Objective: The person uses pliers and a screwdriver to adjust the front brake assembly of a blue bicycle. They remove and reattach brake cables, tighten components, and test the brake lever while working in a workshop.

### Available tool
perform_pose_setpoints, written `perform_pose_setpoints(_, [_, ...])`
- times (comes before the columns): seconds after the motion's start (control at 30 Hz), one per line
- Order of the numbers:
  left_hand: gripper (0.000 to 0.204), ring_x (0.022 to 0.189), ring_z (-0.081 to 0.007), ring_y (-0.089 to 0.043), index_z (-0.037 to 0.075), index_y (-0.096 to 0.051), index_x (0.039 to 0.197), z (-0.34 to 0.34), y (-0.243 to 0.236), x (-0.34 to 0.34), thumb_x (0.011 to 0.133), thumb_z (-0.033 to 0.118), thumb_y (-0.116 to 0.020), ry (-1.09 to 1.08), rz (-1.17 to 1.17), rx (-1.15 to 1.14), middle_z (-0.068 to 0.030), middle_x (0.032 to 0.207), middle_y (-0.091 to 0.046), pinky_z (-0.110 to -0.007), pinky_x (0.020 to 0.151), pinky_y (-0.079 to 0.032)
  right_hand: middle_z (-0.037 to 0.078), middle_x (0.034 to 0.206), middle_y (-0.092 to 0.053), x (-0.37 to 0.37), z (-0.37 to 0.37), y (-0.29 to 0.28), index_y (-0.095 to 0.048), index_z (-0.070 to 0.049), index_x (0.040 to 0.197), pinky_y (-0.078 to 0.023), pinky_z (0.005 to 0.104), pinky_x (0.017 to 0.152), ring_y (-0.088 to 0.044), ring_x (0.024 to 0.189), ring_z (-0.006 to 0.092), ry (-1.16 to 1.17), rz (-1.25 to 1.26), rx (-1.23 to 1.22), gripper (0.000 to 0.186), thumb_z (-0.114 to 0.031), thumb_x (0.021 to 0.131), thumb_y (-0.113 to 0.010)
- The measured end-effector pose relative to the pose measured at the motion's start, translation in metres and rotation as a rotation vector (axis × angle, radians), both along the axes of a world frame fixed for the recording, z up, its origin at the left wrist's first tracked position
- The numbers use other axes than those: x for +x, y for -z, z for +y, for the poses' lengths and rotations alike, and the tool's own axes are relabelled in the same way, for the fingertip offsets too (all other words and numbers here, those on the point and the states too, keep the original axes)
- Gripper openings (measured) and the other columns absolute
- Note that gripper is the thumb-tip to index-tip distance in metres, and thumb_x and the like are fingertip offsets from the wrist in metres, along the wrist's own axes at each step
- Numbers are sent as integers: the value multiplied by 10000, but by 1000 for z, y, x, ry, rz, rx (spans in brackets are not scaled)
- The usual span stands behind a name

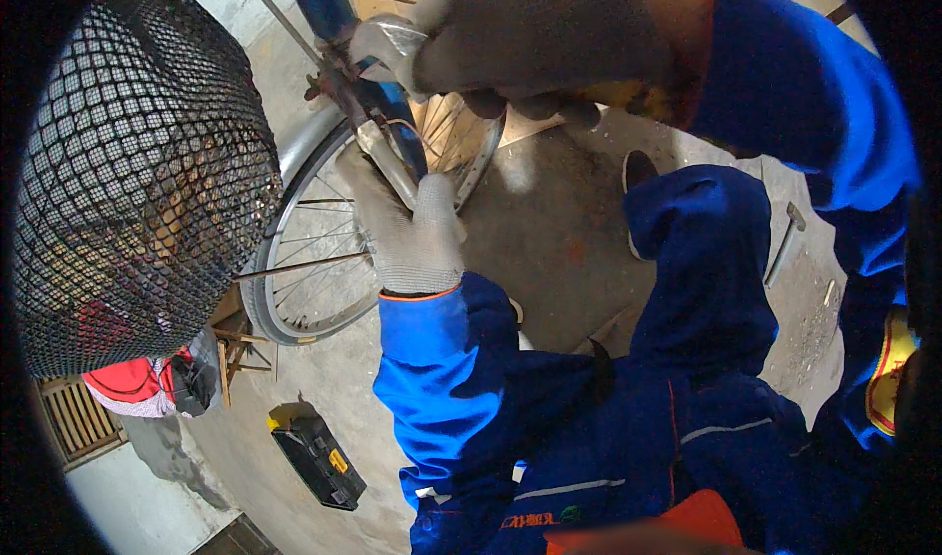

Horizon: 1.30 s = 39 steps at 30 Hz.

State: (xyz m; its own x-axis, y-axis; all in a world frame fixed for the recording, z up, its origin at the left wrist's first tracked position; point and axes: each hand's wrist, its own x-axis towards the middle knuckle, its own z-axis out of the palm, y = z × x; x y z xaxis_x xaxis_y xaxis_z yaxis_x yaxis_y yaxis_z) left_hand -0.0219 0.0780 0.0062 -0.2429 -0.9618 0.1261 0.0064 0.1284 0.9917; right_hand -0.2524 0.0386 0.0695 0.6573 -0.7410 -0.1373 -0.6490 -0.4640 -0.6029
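Note:
In light grey knit gloves and blue sleeves, my left hand (412,236) wraps round a bicycle's silver lower fork leg (383,158), in front of the spoked wheel (309,310). Higher up, my right hand (530,40), in a darker-looking glove, is closed on a shiny metal tool (388,43), whose exact kind I cannot make out. The tool is beside the blue frame tube (324,10); whether it touches the bicycle is unclear. My right fingertips are mostly in shadow.
A black mesh basket (147,162) fills the left. Below are a red-and-grey bag (128,383), a wooden rack (235,359) and an open black-and-yellow toolbox (319,462). A hammer (783,246) lies on the concrete floor at right, beside my bent leg (697,261).

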Motion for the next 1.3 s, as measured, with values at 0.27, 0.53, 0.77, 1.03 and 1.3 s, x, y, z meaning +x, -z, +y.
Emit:
perform_pose_setpoints(0.27, [555,780,-132,-537,-8,-404,1305,-17,1,-7,763,1,-521,0,-44,-132,-119,1059,-532,-246,632,-479,105,923,-670,-2,-13,-26,-648,-32,1101,-546,325,707,-651,782,190,-43,89,77,281,-279,972,-615])
perform_pose_setpoints(0.53, [560,956,-203,-531,-22,-401,1297,-20,-11,-13,749,13,-514,16,21,-56,-147,1128,-519,-304,856,-468,112,962,-669,4,-29,-41,-639,-21,1129,-549,338,793,-661,882,200,-136,291,-108,298,-278,986,-595])
perform_pose_setpoints(0.77, [509,947,-229,-522,-52,-428,1221,-23,-1,0,736,60,-535,24,-165,-47,-181,1065,-536,-320,845,-463,119,996,-668,27,1,-26,-632,-11,1154,-552,350,869,-670,969,209,-234,794,-851,313,-278,998,-578])
perform_pose_setpoints(1.03, [435,793,-184,-587,-7,-447,1201,-14,-18,-13,783,12,-563,-13,41,-13,-127,948,-564,-309,650,-521,257,1035,-634,88,19,59,-602,20,1110,-544,446,829,-670,953,401,727,-351,-560,271,-211,976,-553])
perform_pose_setpoints(1.3, [649,1167,-209,-530,-8,-350,1377,-14,4,-3,761,-87,-537,44,44,-48,-137,1243,-494,-304,961,-468,282,1117,-612,109,18,88,-481,54,1267,-480,442,893,-610,1061,416,929,-741,-155,448,-212,937,-625])
